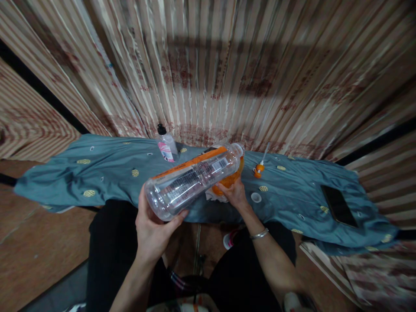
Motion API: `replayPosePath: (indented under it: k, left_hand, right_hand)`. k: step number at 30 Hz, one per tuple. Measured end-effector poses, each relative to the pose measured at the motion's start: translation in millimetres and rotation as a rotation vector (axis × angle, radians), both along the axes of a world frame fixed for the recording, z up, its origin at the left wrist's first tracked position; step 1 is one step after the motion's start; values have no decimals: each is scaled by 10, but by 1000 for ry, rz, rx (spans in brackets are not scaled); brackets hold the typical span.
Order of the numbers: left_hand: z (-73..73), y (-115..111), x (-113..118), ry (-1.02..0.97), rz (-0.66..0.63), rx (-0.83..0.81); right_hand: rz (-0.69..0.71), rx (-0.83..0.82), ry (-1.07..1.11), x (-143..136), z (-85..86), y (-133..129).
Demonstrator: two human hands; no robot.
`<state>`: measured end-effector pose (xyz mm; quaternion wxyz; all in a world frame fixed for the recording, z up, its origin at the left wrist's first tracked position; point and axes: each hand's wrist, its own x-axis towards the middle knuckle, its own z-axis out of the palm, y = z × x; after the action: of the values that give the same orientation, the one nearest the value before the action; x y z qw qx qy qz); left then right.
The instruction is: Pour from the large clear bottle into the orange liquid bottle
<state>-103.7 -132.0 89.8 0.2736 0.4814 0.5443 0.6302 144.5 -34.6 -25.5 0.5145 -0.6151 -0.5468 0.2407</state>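
Note:
My left hand [155, 236] is wrapped round the base of a large clear plastic bottle [195, 182] with an orange and dark label. The bottle is tilted, its neck pointing up and to the right. Just under that neck, my right hand [235, 194] grips an orange bottle [223, 187], mostly hidden behind the clear one. Whether the two mouths touch cannot be made out. A crumpled white tissue [212, 196] shows below the orange bottle. To the right lie an orange pump top with a pale tube [258, 170] and a round white cap [256, 197].
A small clear bottle with a black top and pink label [167, 148] stands at the back left. Near the right end lies a dark phone [339, 206]. Blue-green patterned cloth [110, 167] covers the narrow table. Striped curtains [208, 78] hang behind it.

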Motion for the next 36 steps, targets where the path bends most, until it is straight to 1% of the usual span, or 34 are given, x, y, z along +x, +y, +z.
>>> replayPosePath:
  k: [5, 10, 14, 23, 29, 36]
  left_hand:
    - [-4, 2, 7, -14, 5, 6]
    - [22, 2, 11, -9, -7, 8]
    - [39, -3, 7, -2, -11, -4]
    - [9, -1, 3, 2, -11, -9]
    - [15, 0, 6, 11, -5, -1]
    - [20, 1, 9, 14, 4, -10]
  right_hand:
    - [7, -12, -12, 9, -18, 7]
    - [-9, 3, -19, 6, -24, 13]
    - [-12, -16, -23, 3, -21, 10]
    - [-9, -1, -23, 1, -4, 1]
    - [-2, -11, -9, -4, 14, -5]
    - [-2, -22, -11, 5, -9, 1]
